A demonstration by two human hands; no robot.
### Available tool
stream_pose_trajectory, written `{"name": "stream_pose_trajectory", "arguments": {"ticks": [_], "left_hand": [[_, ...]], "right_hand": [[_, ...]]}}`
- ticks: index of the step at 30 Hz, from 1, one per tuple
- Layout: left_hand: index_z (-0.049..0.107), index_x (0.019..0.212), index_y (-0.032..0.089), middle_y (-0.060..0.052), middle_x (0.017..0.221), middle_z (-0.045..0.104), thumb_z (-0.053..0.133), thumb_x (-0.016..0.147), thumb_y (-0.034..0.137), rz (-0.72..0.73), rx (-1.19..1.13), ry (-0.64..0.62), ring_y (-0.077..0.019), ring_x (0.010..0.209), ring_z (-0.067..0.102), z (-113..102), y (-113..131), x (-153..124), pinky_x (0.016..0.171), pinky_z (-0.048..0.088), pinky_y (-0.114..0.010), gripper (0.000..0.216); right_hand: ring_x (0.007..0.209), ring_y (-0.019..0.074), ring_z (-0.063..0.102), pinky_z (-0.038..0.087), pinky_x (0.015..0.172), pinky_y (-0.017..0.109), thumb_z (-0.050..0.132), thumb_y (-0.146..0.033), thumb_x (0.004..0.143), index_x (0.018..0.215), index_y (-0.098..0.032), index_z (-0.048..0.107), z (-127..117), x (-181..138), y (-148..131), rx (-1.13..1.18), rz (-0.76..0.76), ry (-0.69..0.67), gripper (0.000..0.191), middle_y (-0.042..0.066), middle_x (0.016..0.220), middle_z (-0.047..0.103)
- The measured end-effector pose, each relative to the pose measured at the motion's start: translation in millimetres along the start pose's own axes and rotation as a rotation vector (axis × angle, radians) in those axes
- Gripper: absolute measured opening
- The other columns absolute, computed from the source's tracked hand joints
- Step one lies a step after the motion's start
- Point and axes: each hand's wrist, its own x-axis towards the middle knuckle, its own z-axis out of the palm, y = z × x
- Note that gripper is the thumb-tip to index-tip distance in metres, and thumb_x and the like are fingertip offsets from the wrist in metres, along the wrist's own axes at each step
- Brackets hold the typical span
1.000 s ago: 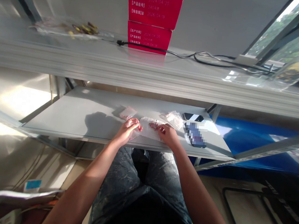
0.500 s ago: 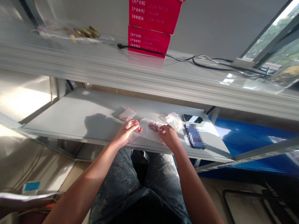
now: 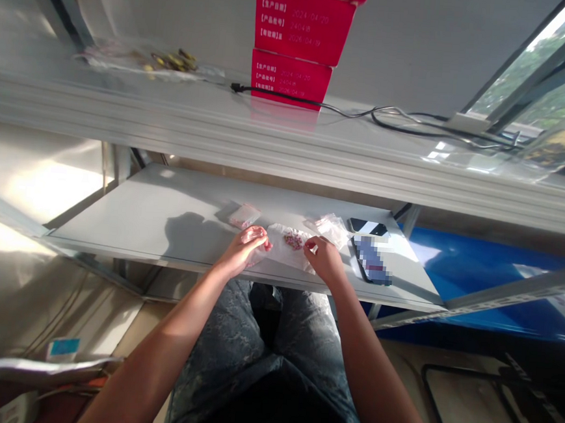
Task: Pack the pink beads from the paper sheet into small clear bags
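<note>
My left hand has its fingers curled together around a small clear plastic bag, which shows below the fingers with a pinkish tint. A white sheet or flattened bag lies between my hands on the lower shelf. On it rests a little heap of coloured beads. My right hand is at the heap's right edge, thumb and fingertips pinched; whatever sits between them is too small to make out. Behind my left hand lies a stack of small clear bags. More clear bags lie behind my right hand.
Two phones, a dark one and another with a blurred screen, lie right of the bags. The upper shelf edge overhangs at the back, carrying red boxes, a black cable and a bag of yellowish pieces.
The whole view has shifted slightly, with things appearing a little farther right. Both hands keep nearly the same place and pose beside the beads.
</note>
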Motion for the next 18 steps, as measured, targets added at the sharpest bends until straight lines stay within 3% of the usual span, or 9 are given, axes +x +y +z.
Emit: {"name": "stream_pose_trajectory", "arguments": {"ticks": [6,10,14,18], "left_hand": [[0.066,0.102,0.017,-0.004,0.084,0.071,0.083,0.076,0.037,-0.065,0.047,0.002,-0.0207,0.080,0.068,-3.0,-1.6,-2.1,0.072,0.049,-0.029,0.036],[0.070,0.101,0.017,-0.004,0.087,0.073,0.087,0.073,0.032,-0.044,-0.006,0.026,-0.0195,0.083,0.068,-2.7,-4.7,0.3,0.080,0.051,-0.031,0.036],[0.069,0.099,0.017,-0.003,0.082,0.071,0.087,0.072,0.035,-0.060,-0.064,0.035,-0.0193,0.079,0.068,-2.5,-4.2,0.8,0.075,0.051,-0.030,0.037],[0.066,0.103,0.018,-0.004,0.082,0.071,0.081,0.078,0.041,-0.095,0.041,0.045,-0.0191,0.076,0.067,-1.7,1.2,-1.9,0.062,0.046,-0.025,0.037]], "right_hand": [[0.063,0.0132,0.058,0.043,0.059,0.023,0.055,-0.028,0.093,0.096,-0.018,0.066,-10.5,12.3,-68.2,0.525,-0.146,0.077,0.016,0.002,0.081,0.068],[0.062,0.0107,0.055,0.043,0.063,0.023,0.062,-0.021,0.087,0.090,-0.019,0.071,-8.5,20.4,-100.7,0.398,-0.343,0.013,0.009,0.002,0.085,0.068],[0.065,0.0120,0.057,0.044,0.066,0.023,0.059,-0.019,0.090,0.088,-0.018,0.072,-5.4,17.2,-92.3,0.371,-0.283,0.055,0.013,0.002,0.084,0.069],[0.068,0.0142,0.060,0.045,0.066,0.024,0.058,-0.024,0.091,0.088,-0.018,0.071,-4.9,8.2,-55.7,0.337,-0.170,0.076,0.014,0.004,0.085,0.070]]}}
